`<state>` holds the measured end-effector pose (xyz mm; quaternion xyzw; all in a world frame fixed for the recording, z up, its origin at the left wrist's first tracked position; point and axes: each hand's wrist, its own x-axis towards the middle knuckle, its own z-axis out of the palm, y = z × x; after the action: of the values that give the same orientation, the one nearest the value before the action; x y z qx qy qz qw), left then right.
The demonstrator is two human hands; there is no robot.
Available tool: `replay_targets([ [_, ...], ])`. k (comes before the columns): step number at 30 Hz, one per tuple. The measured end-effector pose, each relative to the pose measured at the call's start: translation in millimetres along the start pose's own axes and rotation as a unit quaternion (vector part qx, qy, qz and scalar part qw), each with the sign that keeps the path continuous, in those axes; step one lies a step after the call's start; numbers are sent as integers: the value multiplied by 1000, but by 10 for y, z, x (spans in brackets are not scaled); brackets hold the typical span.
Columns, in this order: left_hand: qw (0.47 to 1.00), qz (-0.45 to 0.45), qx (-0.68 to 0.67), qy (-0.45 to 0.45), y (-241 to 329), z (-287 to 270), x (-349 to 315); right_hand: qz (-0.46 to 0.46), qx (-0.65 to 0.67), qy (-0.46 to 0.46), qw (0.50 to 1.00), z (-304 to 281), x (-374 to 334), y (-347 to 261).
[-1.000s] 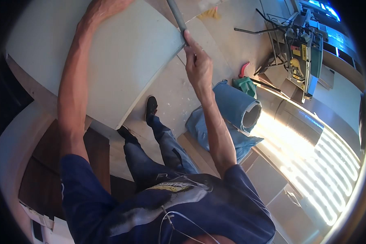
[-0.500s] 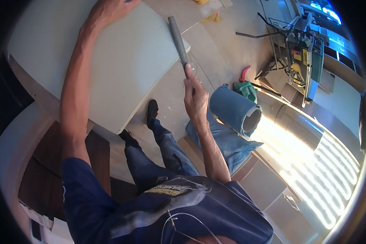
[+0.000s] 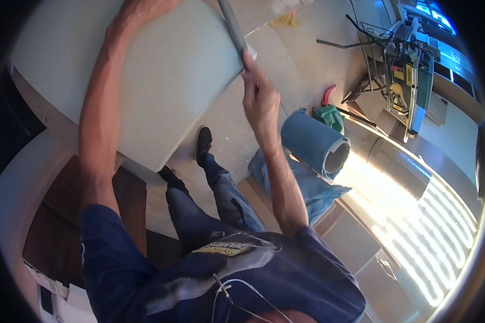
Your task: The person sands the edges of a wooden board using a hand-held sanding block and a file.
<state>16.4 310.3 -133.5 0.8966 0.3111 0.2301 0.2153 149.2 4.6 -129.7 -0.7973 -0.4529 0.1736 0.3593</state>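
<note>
A long grey bar [image 3: 232, 26], perhaps a file, is gripped at its near end by my right hand [image 3: 262, 99]. The bar points away along the right edge of a large pale panel [image 3: 161, 81], and its far end runs out of the picture. Whether it touches the panel edge I cannot tell. My left hand [image 3: 148, 9] reaches over the panel's far part at the top edge of the view. Its fingers are mostly cut off there.
Right of my right arm stands a blue-covered cylinder [image 3: 310, 141] with blue cloth [image 3: 320, 194] beneath. A green bag [image 3: 328, 117] and a red curved thing [image 3: 327, 96] lie behind it. A machine on legs [image 3: 407, 81] stands far right. Bright light strips [image 3: 436, 237] glow at lower right.
My right hand has moved forward, away from me, carrying the grey bar along the panel's edge. My left hand has shifted slightly at the top edge.
</note>
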Motion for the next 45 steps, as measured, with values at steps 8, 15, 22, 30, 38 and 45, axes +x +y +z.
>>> replay_targets([
  [8,1000,9,8,25,-161,-84,-60,-2,-18,-17,1000,68,-321,-26],
  [15,1000,-20,1,-21,-90,-105,-5,-4,-67,-35,997,49,-487,-8],
  [22,999,24,-6,28,-83,-12,-29,-40,-2,16,999,78,-8,-77],
  [30,999,-33,10,-8,-111,-283,-78,-14,-28,-33,999,119,-131,-183],
  [38,999,-32,15,-3,-113,-264,-71,6,-31,-42,999,126,-557,-196],
  [45,1000,-17,-1,23,-180,-37,-50,14,-55,-22,998,37,-275,-132],
])
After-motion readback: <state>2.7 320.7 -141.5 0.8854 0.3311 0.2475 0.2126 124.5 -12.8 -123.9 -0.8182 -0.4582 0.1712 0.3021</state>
